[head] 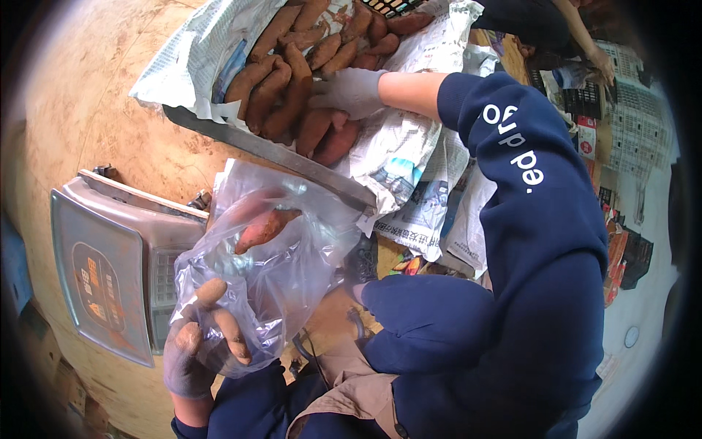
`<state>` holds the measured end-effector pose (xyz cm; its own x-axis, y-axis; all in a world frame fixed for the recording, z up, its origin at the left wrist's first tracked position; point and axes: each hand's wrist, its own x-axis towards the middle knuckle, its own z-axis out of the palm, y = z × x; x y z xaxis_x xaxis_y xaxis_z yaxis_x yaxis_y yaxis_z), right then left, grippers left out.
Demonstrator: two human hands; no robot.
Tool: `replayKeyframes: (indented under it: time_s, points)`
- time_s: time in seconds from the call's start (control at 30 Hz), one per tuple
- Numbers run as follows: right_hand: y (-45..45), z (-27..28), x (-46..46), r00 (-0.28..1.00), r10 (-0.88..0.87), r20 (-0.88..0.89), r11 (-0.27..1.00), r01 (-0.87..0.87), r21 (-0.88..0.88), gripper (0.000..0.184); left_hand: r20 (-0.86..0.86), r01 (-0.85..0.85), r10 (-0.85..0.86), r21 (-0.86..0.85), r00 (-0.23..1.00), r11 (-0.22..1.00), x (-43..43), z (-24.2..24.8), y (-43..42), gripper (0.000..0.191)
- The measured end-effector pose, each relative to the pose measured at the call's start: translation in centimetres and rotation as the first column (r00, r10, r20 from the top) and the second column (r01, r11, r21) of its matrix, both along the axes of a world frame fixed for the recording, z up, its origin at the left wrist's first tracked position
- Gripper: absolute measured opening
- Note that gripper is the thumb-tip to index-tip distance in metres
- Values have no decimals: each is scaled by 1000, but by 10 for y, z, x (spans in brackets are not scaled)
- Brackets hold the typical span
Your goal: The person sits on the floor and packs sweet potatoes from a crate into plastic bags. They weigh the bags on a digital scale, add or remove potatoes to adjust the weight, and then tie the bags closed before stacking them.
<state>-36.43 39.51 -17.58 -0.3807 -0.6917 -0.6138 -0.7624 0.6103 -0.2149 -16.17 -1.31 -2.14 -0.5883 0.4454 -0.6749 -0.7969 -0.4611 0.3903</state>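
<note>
My left hand (189, 356), in a pale glove with brown, soiled fingertips, grips the edge of a clear plastic bag (307, 258). One reddish sweet potato (266, 230) shows in the bag, and a second reddish shape beside it is blurred by the plastic. Above the bag, a dark crate (252, 148) lined with newspaper (181, 66) holds several sweet potatoes (269, 90). My gloved right hand (354, 93) reaches in among them, palm down. Its fingertips touch one long sweet potato, but whether they close on it is hidden.
An electronic scale (104, 274) with a keypad stands left of the bag. More newspaper (417, 214) hangs over the crate's right side. At upper right, another person's hand (600, 63) is near stacked crates (630, 126). A box (587, 137) stands below them.
</note>
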Motion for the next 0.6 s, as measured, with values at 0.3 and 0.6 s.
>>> replayKeyframes:
  time_s: [0.3, 0.6]
  points:
    - [-12, 20, -30, 810, -30, -585, 986, -74, -152, 52, -14, 16, -17, -35, 1000, 999, 2, 2, -2, 73]
    - [-27, -4, 26, 891, 455, -14, 881, -447, 153, 25, -131, 12, -9, 22, 991, 1000, -8, 10, 2, 77]
